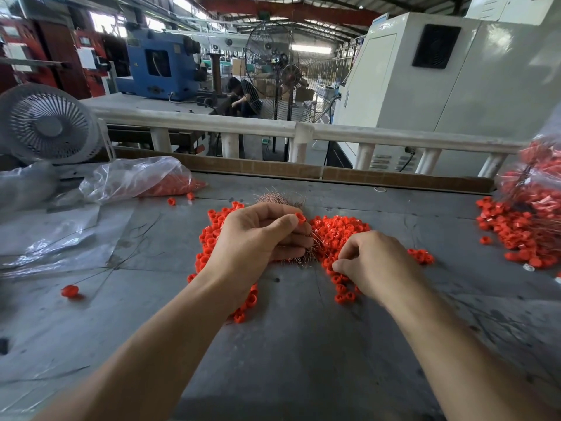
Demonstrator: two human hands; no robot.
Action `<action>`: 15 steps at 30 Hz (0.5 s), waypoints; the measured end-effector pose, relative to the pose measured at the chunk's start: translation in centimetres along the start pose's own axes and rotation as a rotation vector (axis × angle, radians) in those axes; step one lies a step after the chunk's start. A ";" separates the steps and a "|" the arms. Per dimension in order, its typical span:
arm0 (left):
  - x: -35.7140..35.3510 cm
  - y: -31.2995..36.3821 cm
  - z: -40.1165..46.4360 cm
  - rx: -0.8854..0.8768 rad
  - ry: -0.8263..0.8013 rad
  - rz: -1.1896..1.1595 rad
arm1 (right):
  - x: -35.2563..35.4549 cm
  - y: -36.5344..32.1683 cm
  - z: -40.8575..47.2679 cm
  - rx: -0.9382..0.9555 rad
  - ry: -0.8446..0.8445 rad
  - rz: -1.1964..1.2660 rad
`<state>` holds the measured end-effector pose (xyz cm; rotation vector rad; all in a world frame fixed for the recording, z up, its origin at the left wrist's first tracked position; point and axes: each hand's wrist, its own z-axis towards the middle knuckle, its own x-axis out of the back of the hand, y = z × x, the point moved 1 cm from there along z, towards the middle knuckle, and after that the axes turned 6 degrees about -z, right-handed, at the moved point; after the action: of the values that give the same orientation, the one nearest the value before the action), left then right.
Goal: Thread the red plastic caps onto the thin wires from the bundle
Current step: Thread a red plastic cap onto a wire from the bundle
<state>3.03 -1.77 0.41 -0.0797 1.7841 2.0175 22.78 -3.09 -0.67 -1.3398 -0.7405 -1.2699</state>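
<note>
At the centre of the frame, a single red cap is pinched between the thumb and forefinger of the left hand, while the wire bundle is clamped under the lower curled fingers of the same grip, its bristling ends showing just above the knuckles. Right of centre, the right hand is held low over the bench, its thumb and forefinger closed together at the edge of the loose caps; what is pinched there, a thin wire or a cap, cannot be told. Around and beneath both hands a large heap of loose caps is spread, judged to be not yet threaded. At the right edge of the frame a second mass of caps on wires is piled beside a clear bag, judged to be finished work. At the upper left a plastic bag with more red caps is lying, and one capped wire is seen at the lower left. Much work is therefore judged to remain.
</note>
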 end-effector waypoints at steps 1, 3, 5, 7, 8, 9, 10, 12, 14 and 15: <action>0.0 0.0 0.0 0.000 0.000 0.000 | 0.0 0.0 0.0 0.001 0.008 -0.004; -0.1 0.0 0.0 0.000 0.000 -0.002 | -0.1 0.0 0.0 0.000 0.020 -0.007; -0.1 0.0 0.0 0.001 0.001 -0.002 | -0.1 0.0 0.0 0.001 0.019 -0.014; -0.1 0.1 0.0 0.002 0.002 -0.001 | -0.1 -0.1 -0.1 0.004 0.017 -0.028; -0.1 0.1 0.0 0.003 0.002 0.000 | 0.0 -0.1 -0.1 0.002 0.018 -0.031; -0.1 0.1 0.0 0.004 0.004 -0.001 | 0.1 -0.1 -0.1 -0.003 0.022 -0.028; -0.1 0.1 0.0 0.004 0.006 -0.004 | 0.2 0.0 -0.1 -0.009 0.025 -0.018; -0.1 0.1 -0.1 0.003 0.009 -0.007 | 0.5 0.3 0.0 -0.015 0.019 0.015; -0.1 0.1 -0.1 0.002 0.008 -0.003 | 0.5 0.3 -0.1 -0.004 -0.012 0.031; -0.2 0.1 -0.1 0.002 0.007 -0.002 | 0.5 0.3 -0.1 0.003 -0.024 0.028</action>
<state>3.11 -1.91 0.57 -0.0875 1.7903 2.0163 23.16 -3.41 -0.27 -1.3614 -0.7373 -1.2317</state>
